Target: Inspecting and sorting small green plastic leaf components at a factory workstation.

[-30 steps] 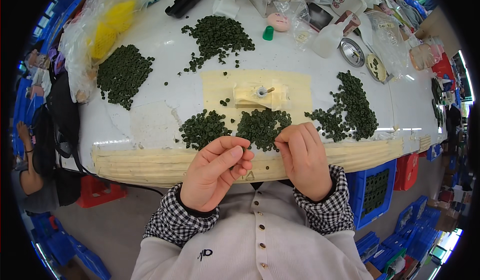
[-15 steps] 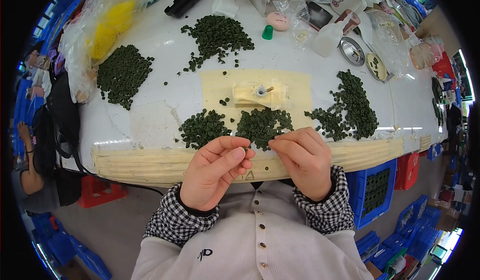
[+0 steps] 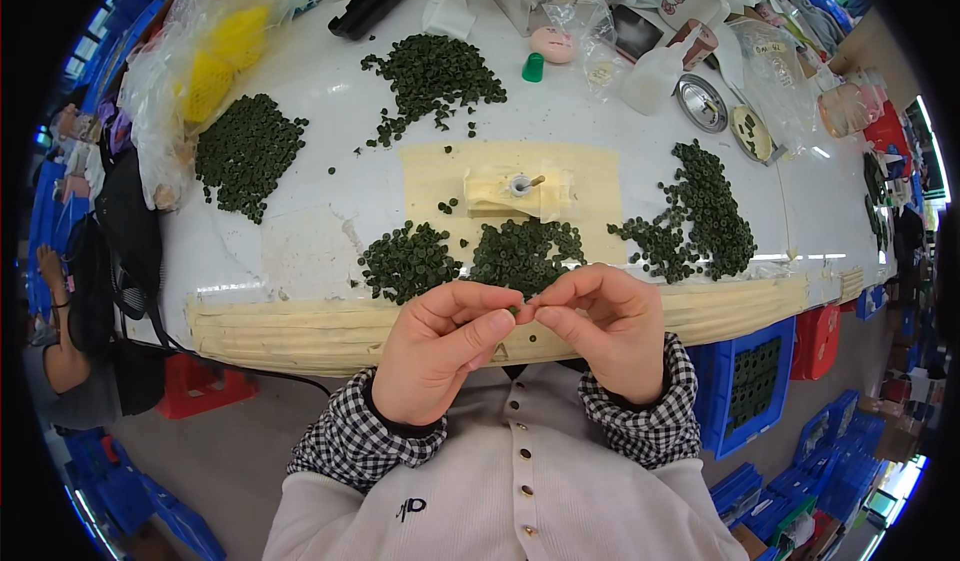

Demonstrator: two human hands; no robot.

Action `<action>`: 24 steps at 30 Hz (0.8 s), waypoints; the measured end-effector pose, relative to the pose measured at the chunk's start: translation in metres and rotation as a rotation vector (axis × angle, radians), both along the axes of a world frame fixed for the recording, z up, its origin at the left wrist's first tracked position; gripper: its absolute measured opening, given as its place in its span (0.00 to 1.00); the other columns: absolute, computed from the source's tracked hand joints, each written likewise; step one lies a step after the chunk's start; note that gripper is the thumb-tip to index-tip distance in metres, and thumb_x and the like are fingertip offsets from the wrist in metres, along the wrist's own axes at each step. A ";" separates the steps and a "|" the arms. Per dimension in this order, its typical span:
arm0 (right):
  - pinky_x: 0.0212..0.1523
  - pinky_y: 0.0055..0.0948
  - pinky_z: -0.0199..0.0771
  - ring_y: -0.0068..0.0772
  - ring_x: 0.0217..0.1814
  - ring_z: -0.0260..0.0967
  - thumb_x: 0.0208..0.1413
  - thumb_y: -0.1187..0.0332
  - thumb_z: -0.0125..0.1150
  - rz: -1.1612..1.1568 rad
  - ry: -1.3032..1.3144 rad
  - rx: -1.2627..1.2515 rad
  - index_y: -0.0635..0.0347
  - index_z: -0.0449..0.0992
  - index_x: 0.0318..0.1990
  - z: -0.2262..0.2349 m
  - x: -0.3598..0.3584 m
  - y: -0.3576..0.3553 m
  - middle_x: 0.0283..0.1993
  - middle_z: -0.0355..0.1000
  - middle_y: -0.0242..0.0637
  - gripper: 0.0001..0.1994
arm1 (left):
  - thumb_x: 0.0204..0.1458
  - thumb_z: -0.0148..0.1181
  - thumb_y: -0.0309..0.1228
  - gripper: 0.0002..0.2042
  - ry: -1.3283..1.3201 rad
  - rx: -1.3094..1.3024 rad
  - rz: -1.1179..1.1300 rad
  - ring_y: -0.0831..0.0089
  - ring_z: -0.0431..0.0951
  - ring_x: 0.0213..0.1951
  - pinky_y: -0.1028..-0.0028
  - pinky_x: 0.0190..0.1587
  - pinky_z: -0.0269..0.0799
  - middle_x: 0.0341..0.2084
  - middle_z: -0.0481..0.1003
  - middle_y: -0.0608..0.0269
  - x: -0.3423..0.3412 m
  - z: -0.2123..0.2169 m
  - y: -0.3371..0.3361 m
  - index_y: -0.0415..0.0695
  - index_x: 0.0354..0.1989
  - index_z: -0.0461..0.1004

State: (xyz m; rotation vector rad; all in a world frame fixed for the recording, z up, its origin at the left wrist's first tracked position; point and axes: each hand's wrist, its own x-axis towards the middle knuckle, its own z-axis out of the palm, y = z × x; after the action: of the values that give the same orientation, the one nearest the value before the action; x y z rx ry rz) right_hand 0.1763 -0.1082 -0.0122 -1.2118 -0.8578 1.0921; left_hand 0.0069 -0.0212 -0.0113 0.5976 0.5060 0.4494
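Just above the taped front edge of the table, my two hands meet fingertip to fingertip. My left hand (image 3: 438,346) pinches a small dark green ring-like part (image 3: 514,311) between thumb and forefinger. Closed in a pinch against it is my right hand (image 3: 607,333); whatever its fingertips hold is too small to make out. Right behind the hands lies a heap of small dark green rings (image 3: 525,251), with another heap (image 3: 410,259) to its left. Beyond them a small fixture (image 3: 520,186) with a brown peg is taped onto a cream patch of the table.
More dark green heaps lie at the far left (image 3: 250,156), the back (image 3: 435,76) and the right (image 3: 715,211). A green cap (image 3: 533,68), a pink round object (image 3: 553,45) and a metal lid (image 3: 702,103) sit farther back. A blue crate (image 3: 748,386) stands below the table at right.
My hands have come together: the right hand moved left and slightly toward me from the ring heap, and the left hand moved right, bringing the fingertips to meet.
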 end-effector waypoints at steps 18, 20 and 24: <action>0.38 0.22 0.70 0.23 0.36 0.71 0.50 0.80 0.59 -0.061 -0.062 0.046 0.68 0.74 0.36 0.004 -0.011 0.006 0.35 0.74 0.37 0.05 | 0.53 0.57 0.22 0.08 0.057 0.045 0.054 0.89 0.66 0.24 0.86 0.24 0.58 0.33 0.78 0.62 0.002 0.001 -0.001 0.39 0.42 0.75; 0.36 0.22 0.70 0.26 0.34 0.71 0.47 0.80 0.60 -0.115 -0.339 0.133 0.67 0.75 0.33 0.004 -0.012 0.006 0.33 0.74 0.37 0.05 | 0.52 0.58 0.21 0.08 0.091 0.082 0.074 0.89 0.65 0.24 0.86 0.24 0.57 0.31 0.78 0.63 0.002 0.002 -0.002 0.39 0.41 0.76; 0.33 0.23 0.70 0.31 0.32 0.71 0.42 0.82 0.63 -0.203 -0.596 0.212 0.65 0.76 0.31 0.010 -0.016 0.009 0.32 0.74 0.38 0.07 | 0.51 0.59 0.21 0.08 0.142 0.156 0.103 0.89 0.64 0.23 0.86 0.23 0.57 0.29 0.77 0.66 0.002 0.001 -0.003 0.39 0.40 0.77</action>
State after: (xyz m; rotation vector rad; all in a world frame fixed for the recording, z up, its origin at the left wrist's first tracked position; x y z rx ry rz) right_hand 0.1600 -0.0996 -0.0027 -1.4286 -1.2331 0.4568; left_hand 0.0087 -0.0244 -0.0100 0.7594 0.6430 0.5497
